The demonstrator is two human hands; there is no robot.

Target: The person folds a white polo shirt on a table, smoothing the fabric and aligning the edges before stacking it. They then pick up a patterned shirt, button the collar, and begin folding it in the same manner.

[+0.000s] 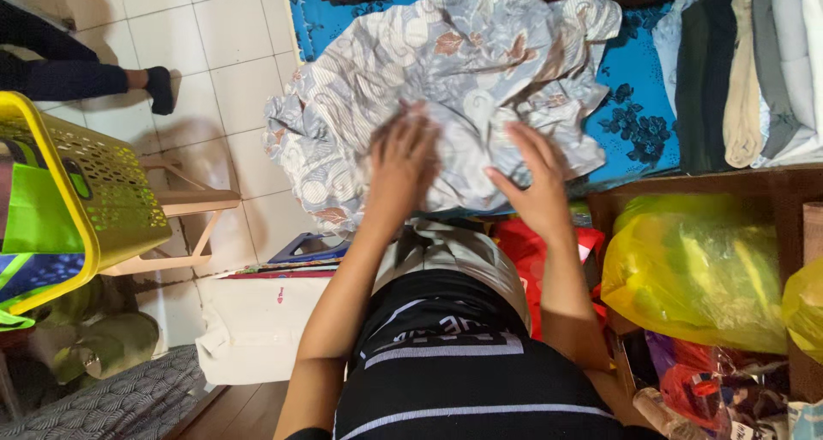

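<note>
A crumpled patterned cloth point(463, 71) is pressed flat.
Left hand point(401, 167) and right hand point(536, 179) are laid on it, fingers open.

Both arms reached forward; left hand point(401, 164) lay flat, blurred, fingers spread; right hand point(536, 176) open, palm down.

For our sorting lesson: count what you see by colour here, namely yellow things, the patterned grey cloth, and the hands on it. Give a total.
Yellow things: 3 (laundry basket, plastic bag, second bag at the edge)
Patterned grey cloth: 1
Hands on the cloth: 2 (left hand, right hand)
Total: 6
</note>
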